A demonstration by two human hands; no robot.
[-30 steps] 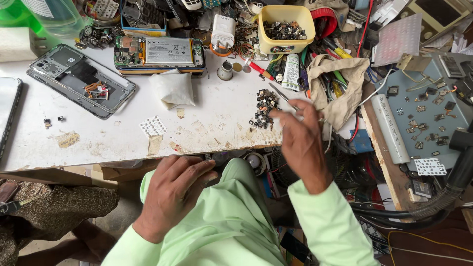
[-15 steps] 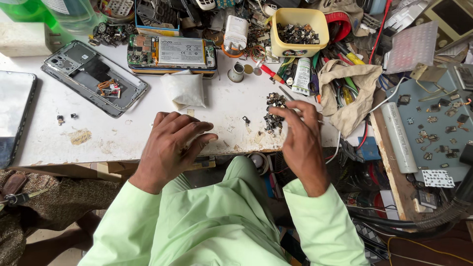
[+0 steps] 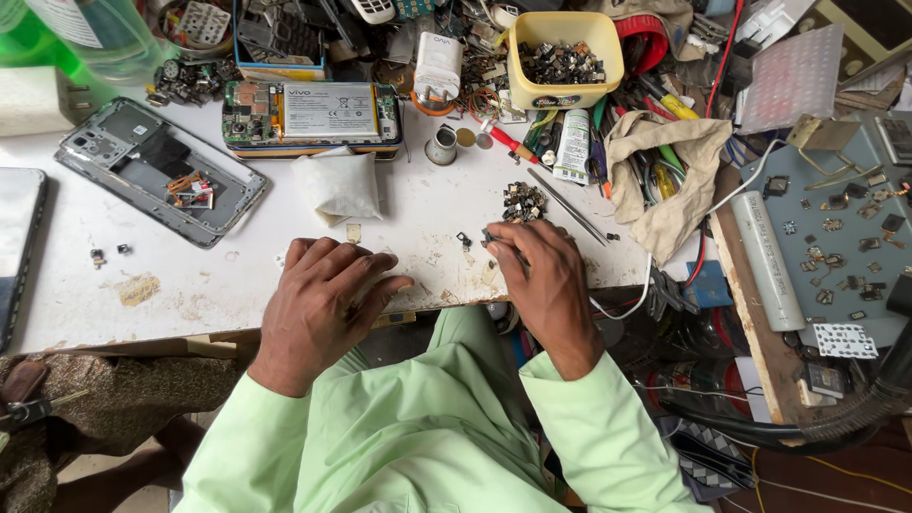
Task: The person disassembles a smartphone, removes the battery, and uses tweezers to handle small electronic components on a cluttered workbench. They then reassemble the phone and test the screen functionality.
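Note:
My left hand lies palm down on the white worktable near its front edge, fingers spread, holding nothing that I can see. My right hand rests beside it with fingertips pinched on slim metal tweezers that point up and right. Just beyond the fingertips lie a tiny dark part and a small heap of dark metal connectors. An opened phone with bare board and battery lies at the back of the table. An empty grey phone frame sits to the left.
A yellow tub of small parts stands at the back amid tools and wires. A white cloth pad, a beige rag, a green bottle and a dark screen panel surround the work spot. A blue board with loose chips lies right.
My left hand rose from my lap onto the table's front edge. My right hand drew back from the connector heap toward me, now pinching near a single small part.

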